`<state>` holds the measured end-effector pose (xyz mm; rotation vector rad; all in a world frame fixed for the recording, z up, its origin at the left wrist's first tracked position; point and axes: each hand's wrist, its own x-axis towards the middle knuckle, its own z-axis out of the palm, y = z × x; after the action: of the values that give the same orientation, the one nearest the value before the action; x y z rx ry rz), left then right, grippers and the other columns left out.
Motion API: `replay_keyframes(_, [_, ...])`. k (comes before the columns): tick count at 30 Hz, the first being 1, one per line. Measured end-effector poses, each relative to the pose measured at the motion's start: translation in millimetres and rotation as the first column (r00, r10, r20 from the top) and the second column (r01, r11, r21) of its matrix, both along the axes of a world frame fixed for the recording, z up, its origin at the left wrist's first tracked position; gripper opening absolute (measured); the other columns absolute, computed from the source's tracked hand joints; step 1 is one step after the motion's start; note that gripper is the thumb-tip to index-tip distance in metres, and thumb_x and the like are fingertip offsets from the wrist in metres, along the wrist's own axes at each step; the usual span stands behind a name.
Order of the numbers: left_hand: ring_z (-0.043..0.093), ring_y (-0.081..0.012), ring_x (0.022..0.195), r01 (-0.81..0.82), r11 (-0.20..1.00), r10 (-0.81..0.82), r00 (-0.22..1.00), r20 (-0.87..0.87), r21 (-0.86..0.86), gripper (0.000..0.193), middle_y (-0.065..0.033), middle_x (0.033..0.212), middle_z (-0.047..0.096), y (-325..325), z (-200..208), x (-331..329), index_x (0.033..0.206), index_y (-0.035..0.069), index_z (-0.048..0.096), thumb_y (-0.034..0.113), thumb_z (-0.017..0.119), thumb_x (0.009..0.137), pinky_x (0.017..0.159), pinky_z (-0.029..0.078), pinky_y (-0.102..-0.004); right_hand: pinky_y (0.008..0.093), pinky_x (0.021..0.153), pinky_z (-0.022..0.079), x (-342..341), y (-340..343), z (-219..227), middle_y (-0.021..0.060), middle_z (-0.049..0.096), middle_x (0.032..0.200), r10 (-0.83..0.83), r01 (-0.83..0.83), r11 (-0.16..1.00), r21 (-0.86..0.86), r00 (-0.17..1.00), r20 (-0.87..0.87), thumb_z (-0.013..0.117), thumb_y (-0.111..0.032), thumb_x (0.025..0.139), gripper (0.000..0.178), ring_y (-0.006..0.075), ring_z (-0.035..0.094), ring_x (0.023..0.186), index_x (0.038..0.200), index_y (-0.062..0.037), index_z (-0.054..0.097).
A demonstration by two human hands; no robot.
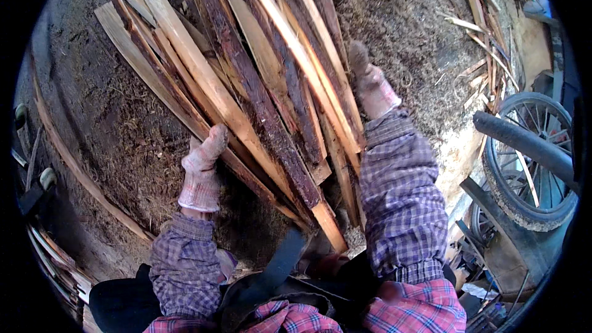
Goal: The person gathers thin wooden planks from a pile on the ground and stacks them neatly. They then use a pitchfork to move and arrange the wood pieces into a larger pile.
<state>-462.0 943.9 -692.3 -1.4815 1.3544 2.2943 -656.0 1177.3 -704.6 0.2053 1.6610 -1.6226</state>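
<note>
A fan of long split wood strips (203, 80), some with dark bark, lies before me. Their near ends converge toward my lap and their far ends spread out. My left hand (205, 163), in a pale, dirty knit glove, is closed at the bundle's left edge, thumb up against the outermost strip. At the right edge, farther up, my right hand (373, 86) rests close alongside the strips in a matching glove with a darkened tip. Most of its fingers are hidden or seen edge-on. Purple checked sleeves cover both forearms.
Brown fibrous debris covers the ground (407, 37). Loose thin sticks (490, 55) lie at the far right, near a spoked wheel (533, 154) and a dark tube (524, 148). A long curved strip (74, 160) runs along the left, with more wood pieces (58, 265) at lower left.
</note>
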Motion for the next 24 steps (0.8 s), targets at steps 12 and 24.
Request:
replay_keyframes(12, [0.055,-0.0223,0.100,-0.078,0.903,0.278,0.856,-0.436,0.422,0.044,-0.0082,0.114,0.055,5.0,-21.9,17.1,0.125,0.006,0.045,0.029,0.051,0.088,0.088,0.047,-0.0363,0.0295,0.082,0.046,40.2,-14.3,20.5,0.0116,0.057,0.108,0.060,-0.048,0.996,-0.080,0.986,0.157,0.073,-0.048,0.066,0.075,0.0185,0.057,0.093,0.118,0.0010,0.049])
replay_keyframes(24, [0.048,-0.0227,0.110,-0.053,0.881,0.261,0.884,-0.389,0.470,0.054,-0.0091,0.121,0.050,13.5,-21.0,5.7,0.126,0.003,0.043,0.036,0.055,0.085,0.095,0.041,-0.0357,0.0308,0.081,0.044,30.2,17.2,-39.0,0.0141,0.057,0.109,0.369,-0.348,0.910,0.226,0.928,-0.054,0.058,-0.058,0.075,0.074,0.0224,0.056,0.092,0.120,-0.0005,0.048])
